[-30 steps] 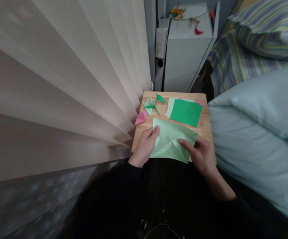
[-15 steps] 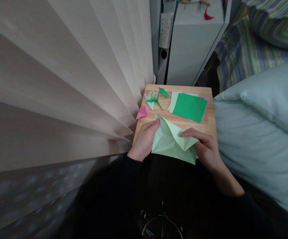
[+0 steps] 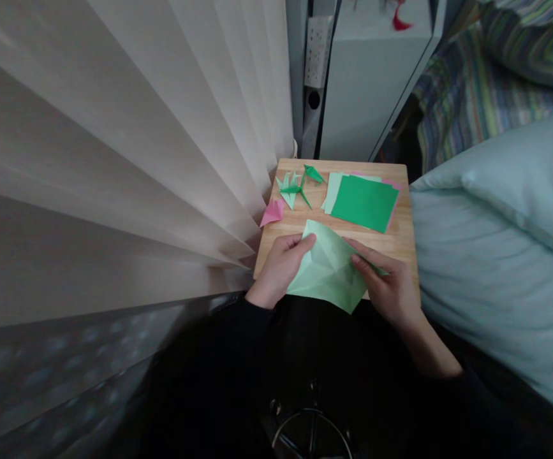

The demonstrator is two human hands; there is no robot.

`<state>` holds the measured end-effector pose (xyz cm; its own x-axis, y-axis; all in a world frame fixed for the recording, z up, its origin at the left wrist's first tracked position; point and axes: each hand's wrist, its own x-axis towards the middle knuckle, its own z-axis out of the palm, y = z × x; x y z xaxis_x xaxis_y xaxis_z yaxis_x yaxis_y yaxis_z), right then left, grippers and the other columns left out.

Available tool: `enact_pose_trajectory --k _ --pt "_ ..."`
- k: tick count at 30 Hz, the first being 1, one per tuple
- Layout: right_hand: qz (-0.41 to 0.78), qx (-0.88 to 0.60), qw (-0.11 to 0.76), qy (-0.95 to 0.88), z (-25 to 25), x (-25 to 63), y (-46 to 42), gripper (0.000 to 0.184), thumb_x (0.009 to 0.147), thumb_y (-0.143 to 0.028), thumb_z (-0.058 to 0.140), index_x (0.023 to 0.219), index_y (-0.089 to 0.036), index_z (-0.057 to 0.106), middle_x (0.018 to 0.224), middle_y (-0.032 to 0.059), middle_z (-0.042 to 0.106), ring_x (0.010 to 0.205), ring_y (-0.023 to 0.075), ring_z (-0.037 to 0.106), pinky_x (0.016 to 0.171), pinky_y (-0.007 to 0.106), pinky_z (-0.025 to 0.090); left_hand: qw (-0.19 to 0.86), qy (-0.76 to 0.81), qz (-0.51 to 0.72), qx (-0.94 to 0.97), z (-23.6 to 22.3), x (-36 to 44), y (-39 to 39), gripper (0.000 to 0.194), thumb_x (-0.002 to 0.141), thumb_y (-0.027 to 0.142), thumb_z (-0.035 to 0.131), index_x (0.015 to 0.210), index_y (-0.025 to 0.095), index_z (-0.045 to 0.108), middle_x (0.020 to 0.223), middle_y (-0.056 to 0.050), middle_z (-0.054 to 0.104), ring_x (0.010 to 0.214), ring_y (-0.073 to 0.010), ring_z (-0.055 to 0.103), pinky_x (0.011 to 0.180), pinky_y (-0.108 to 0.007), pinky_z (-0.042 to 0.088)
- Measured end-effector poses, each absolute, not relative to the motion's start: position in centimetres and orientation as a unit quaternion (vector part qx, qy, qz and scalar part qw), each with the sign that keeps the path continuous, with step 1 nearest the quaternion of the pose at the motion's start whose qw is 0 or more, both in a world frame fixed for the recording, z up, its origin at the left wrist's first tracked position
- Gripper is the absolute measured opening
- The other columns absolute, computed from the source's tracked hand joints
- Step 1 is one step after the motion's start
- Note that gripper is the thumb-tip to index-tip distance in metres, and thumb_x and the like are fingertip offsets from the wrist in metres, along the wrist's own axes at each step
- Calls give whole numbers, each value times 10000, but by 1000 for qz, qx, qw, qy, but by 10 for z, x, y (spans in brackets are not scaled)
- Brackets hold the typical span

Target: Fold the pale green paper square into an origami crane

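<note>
A creased sheet of light green origami paper (image 3: 328, 271) is held between my two hands above the near part of a small wooden table (image 3: 276, 248). My left hand (image 3: 280, 264) pinches its left edge, thumb on top. My right hand (image 3: 386, 280) grips the right side between thumb and fingers, and the paper bends there. Beyond lie folded paper pieces: a dark green one (image 3: 300, 190) over a pale green one (image 3: 287, 196), a smaller dark green one (image 3: 313, 173), and a pink one (image 3: 273, 211).
A stack of square sheets, with a dark green sheet (image 3: 366, 203) on top, lies at the table's far right. A pleated curtain (image 3: 199, 140) hangs along the left. Pale bedding (image 3: 486, 242) borders the right. A grey cabinet (image 3: 372, 95) stands behind the table.
The flap folded over on the light green paper has opened out, so the sheet lies flatter. My right hand has shifted its hold, its thumb now on top of the paper.
</note>
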<state>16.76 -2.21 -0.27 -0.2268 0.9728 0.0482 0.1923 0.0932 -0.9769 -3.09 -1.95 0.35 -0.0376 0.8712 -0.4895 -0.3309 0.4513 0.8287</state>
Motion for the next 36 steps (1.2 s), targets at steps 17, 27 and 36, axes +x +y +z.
enact_pose_trajectory --k 17,27,36 --pt "545 -371 391 -642 -4 170 -21 233 943 -298 673 1124 -309 820 1150 74 781 1032 243 728 809 365 578 597 549 529 250 -2 -31 -15 306 781 482 781 734 192 692 774 -53 727 897 -264 717 836 -365 566" --pt "582 -358 390 -618 -4 168 -25 356 896 -153 616 1155 -296 814 1105 62 784 980 208 717 804 325 561 454 595 553 366 -4 -27 -16 312 951 364 576 680 221 522 726 -4 560 825 -184 567 835 -289 463" --pt "584 -373 382 -612 -5 167 -26 301 947 -251 647 1202 -302 800 1161 66 794 1061 234 731 919 362 569 366 646 522 419 3 -26 -20 289 976 270 518 693 237 471 697 9 455 683 -181 427 732 -322 349"
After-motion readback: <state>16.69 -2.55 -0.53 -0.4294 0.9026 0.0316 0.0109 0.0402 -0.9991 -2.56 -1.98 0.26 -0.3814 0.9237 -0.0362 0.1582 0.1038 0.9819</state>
